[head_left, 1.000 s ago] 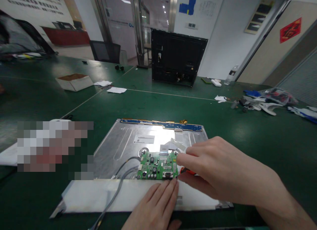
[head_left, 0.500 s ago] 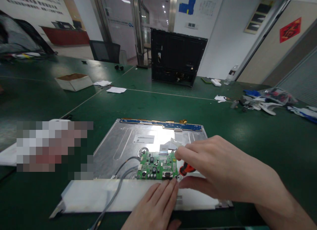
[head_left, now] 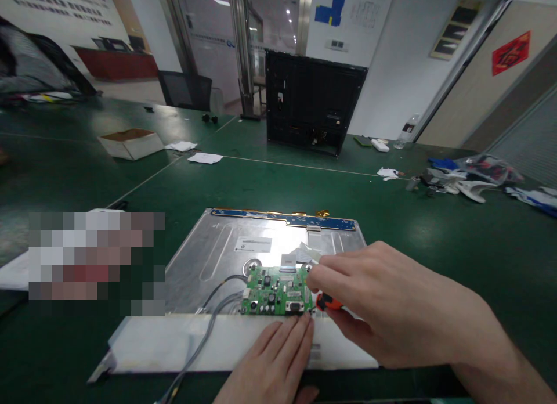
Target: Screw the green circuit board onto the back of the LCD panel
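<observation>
A silver metal display panel (head_left: 195,276) lies on the green table, with a blue strip board (head_left: 261,216) along its far edge. On its near part sits a green circuit board (head_left: 276,291) with grey cables (head_left: 204,334) leading off to the left. My left hand (head_left: 278,357) lies flat on the white strip (head_left: 174,340), fingertips at the board's near edge. An orange and black screwdriver (head_left: 329,302) is in my right hand (head_left: 374,302), its tip by the board's lower right corner. Part of the handle is hidden by the fingers.
A black monitor casing (head_left: 313,102) stands on the far side of the table (head_left: 261,183). An open cardboard box (head_left: 130,145) and papers (head_left: 205,158) are at the left. Bagged items (head_left: 489,167), loose parts and a bottle (head_left: 407,131) are at the right.
My right thumb and the screwdriver handle have shifted slightly, and more of the orange handle shows. The left hand has stayed on the white strip.
</observation>
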A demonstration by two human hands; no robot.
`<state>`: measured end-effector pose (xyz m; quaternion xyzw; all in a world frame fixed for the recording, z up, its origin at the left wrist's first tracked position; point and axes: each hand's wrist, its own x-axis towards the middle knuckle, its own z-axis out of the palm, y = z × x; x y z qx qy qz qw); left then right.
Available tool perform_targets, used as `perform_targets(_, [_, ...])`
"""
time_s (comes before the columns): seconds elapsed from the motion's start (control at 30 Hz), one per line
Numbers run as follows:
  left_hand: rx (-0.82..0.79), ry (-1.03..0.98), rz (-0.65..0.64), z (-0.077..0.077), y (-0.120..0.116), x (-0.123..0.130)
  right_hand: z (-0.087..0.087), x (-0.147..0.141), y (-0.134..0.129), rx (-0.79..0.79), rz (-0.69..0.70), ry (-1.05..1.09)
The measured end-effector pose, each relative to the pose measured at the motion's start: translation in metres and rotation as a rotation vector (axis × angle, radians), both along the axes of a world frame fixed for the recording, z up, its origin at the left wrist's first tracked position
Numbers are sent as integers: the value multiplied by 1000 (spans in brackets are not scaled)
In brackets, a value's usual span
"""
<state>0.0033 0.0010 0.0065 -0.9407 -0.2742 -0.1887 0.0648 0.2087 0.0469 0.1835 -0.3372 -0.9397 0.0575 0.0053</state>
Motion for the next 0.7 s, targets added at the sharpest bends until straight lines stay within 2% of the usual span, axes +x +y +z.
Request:
perform_targets(0.3, [-12, 18, -3, -2, -1, 0, -1, 2, 2, 11, -58, -40])
perform_targets(0.7, [-19, -3, 1, 0, 0, 1, -2, 0, 1, 30, -22, -11])
